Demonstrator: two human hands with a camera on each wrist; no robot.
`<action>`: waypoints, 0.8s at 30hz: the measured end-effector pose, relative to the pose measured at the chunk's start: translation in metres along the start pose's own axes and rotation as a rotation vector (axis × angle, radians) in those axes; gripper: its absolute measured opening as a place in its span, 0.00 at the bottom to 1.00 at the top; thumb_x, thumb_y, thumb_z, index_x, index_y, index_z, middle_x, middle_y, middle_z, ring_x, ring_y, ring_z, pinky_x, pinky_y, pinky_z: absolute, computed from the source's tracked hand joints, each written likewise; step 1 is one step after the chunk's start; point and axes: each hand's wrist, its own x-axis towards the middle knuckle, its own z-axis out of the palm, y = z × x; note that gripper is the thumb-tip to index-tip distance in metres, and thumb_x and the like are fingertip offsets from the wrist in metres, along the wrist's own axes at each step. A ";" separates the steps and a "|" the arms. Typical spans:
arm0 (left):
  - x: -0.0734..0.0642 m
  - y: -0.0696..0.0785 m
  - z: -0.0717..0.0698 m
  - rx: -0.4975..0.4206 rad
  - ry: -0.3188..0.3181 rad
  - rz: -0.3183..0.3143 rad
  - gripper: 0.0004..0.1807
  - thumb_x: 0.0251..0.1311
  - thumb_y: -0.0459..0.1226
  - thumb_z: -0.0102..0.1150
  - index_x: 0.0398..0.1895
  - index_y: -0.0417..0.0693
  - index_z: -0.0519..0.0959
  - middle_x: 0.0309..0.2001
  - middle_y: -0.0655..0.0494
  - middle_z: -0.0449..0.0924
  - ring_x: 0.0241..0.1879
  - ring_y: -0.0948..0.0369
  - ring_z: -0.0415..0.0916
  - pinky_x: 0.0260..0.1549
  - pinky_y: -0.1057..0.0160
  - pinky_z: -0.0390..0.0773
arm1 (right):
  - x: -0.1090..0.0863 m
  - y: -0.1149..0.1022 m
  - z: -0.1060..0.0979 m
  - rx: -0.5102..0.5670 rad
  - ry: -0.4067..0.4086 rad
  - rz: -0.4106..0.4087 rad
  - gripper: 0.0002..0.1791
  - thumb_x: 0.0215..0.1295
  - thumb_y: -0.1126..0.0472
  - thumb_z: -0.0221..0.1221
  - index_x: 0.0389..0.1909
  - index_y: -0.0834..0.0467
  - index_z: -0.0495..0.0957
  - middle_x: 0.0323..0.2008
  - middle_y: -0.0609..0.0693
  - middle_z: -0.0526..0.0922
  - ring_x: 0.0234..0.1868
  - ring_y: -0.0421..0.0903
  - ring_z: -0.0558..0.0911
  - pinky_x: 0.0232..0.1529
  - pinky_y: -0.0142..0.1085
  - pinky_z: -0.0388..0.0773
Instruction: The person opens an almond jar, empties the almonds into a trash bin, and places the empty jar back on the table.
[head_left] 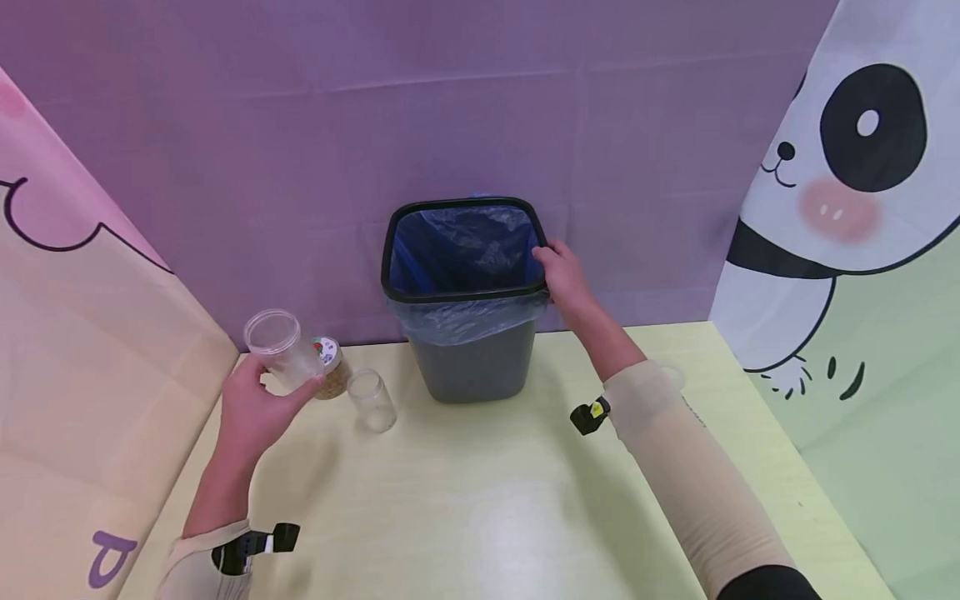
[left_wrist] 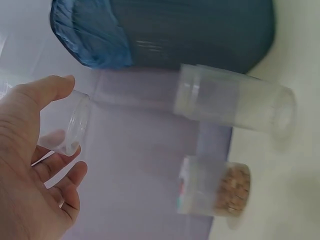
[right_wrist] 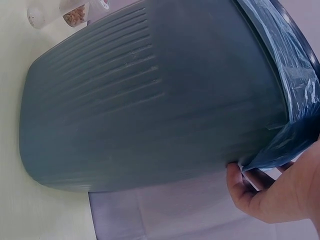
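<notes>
My left hand (head_left: 255,408) grips a clear plastic jar (head_left: 283,354) between thumb and fingers, raised above the table at the left. In the left wrist view the thumb and fingertips wrap this jar (left_wrist: 75,122). Nearby on the table stand a lidded jar (head_left: 335,379) with brown bits in its lower part and another clear jar (head_left: 373,402). A grey trash bin (head_left: 474,367) with a black rim and a bluish plastic liner (head_left: 465,250) stands at the back. My right hand (head_left: 566,283) holds its right rim, fingers curled over the liner's edge.
The pale wooden table (head_left: 465,500) extends in front of the bin. Behind it hangs a purple cloth (head_left: 315,167). A pink-and-cream side cloth (head_left: 97,358) borders the left, a panda-printed one (head_left: 870,350) the right.
</notes>
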 end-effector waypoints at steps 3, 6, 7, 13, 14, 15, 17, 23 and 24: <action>-0.006 -0.011 0.002 0.018 -0.040 -0.050 0.30 0.37 0.45 0.70 0.47 0.50 0.72 0.42 0.56 0.74 0.42 0.61 0.67 0.34 0.60 0.65 | 0.000 0.000 0.000 0.012 0.000 -0.003 0.26 0.64 0.49 0.43 0.63 0.51 0.57 0.60 0.51 0.60 0.55 0.52 0.64 0.48 0.50 0.64; -0.013 -0.021 0.004 0.022 -0.084 -0.086 0.32 0.38 0.47 0.69 0.49 0.50 0.70 0.44 0.52 0.73 0.45 0.56 0.68 0.38 0.53 0.66 | -0.001 0.002 -0.002 0.010 0.000 -0.003 0.27 0.64 0.47 0.42 0.63 0.51 0.57 0.60 0.50 0.60 0.56 0.50 0.63 0.48 0.49 0.64; -0.014 -0.025 0.005 0.026 -0.093 -0.090 0.32 0.38 0.47 0.69 0.49 0.49 0.69 0.45 0.50 0.73 0.45 0.54 0.68 0.38 0.51 0.66 | -0.001 0.002 -0.003 0.003 -0.007 -0.006 0.28 0.65 0.45 0.41 0.64 0.51 0.55 0.61 0.50 0.59 0.57 0.49 0.62 0.49 0.48 0.64; -0.025 -0.046 0.011 0.052 -0.131 -0.120 0.35 0.38 0.50 0.68 0.51 0.45 0.68 0.46 0.45 0.72 0.46 0.49 0.67 0.37 0.46 0.67 | -0.013 0.025 -0.012 -0.005 -0.058 -0.178 0.33 0.65 0.38 0.35 0.65 0.52 0.52 0.61 0.50 0.58 0.56 0.50 0.63 0.52 0.48 0.64; -0.028 -0.050 0.013 0.058 -0.140 -0.129 0.36 0.39 0.50 0.68 0.51 0.44 0.68 0.46 0.44 0.72 0.46 0.49 0.67 0.37 0.47 0.67 | -0.018 0.032 -0.013 -0.006 -0.055 -0.212 0.33 0.65 0.39 0.35 0.65 0.53 0.52 0.60 0.52 0.59 0.55 0.51 0.65 0.51 0.49 0.64; -0.032 -0.054 0.014 0.064 -0.150 -0.139 0.36 0.39 0.50 0.68 0.51 0.44 0.68 0.47 0.44 0.72 0.46 0.48 0.67 0.37 0.46 0.67 | -0.024 0.039 -0.015 -0.006 -0.052 -0.227 0.33 0.65 0.40 0.36 0.65 0.54 0.51 0.61 0.53 0.58 0.55 0.52 0.65 0.51 0.48 0.64; -0.039 -0.062 0.017 0.078 -0.165 -0.153 0.36 0.39 0.51 0.68 0.51 0.43 0.68 0.46 0.43 0.72 0.46 0.47 0.67 0.37 0.46 0.68 | -0.037 0.053 -0.019 -0.013 -0.045 -0.216 0.31 0.66 0.42 0.38 0.64 0.55 0.52 0.60 0.54 0.59 0.54 0.53 0.66 0.50 0.48 0.65; -0.043 -0.074 0.026 0.089 -0.182 -0.145 0.37 0.38 0.52 0.68 0.50 0.42 0.68 0.45 0.42 0.72 0.45 0.47 0.68 0.37 0.47 0.69 | -0.073 0.076 -0.039 -0.008 -0.152 -0.085 0.26 0.65 0.52 0.47 0.61 0.57 0.57 0.57 0.54 0.64 0.52 0.54 0.69 0.45 0.45 0.70; -0.043 -0.075 0.027 0.091 -0.189 -0.147 0.37 0.38 0.52 0.67 0.50 0.42 0.68 0.46 0.42 0.72 0.45 0.47 0.68 0.37 0.47 0.69 | -0.078 0.080 -0.042 -0.016 -0.172 -0.079 0.26 0.65 0.52 0.47 0.61 0.57 0.58 0.56 0.54 0.65 0.51 0.54 0.70 0.45 0.44 0.71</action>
